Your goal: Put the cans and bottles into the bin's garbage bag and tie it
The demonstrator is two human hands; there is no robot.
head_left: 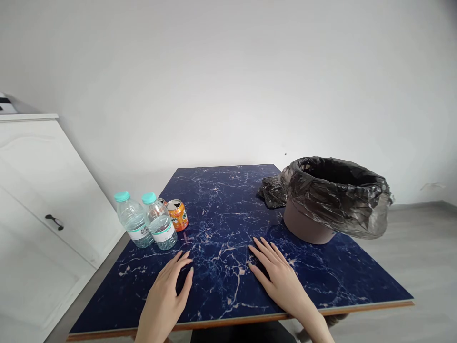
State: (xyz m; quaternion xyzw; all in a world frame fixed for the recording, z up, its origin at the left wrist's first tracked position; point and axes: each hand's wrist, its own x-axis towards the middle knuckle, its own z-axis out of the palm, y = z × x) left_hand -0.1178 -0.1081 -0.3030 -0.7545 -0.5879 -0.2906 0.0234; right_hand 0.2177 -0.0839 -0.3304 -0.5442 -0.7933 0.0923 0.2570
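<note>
My left hand (167,290) rests on the blue marbled table (221,200) near its front edge, fingers stretched forward and holding nothing. Just beyond its fingertips stand two clear plastic bottles with turquoise caps, a left bottle (134,221) and a right bottle (160,224), each partly filled with clear liquid. Behind the right bottle is an opened orange soda can (179,216); another can (162,201) is mostly hidden. My right hand (276,276) lies flat with its fingers spread. Beyond it to the right stands a brown trash bin (307,224) lined with a black plastic bag (339,200).
The bag's rim hangs loosely over the bin, and a bunched part lies on the table to its left. A white cabinet (43,200) with a dark handle stands left of the table. A pale wall (228,85) rises behind.
</note>
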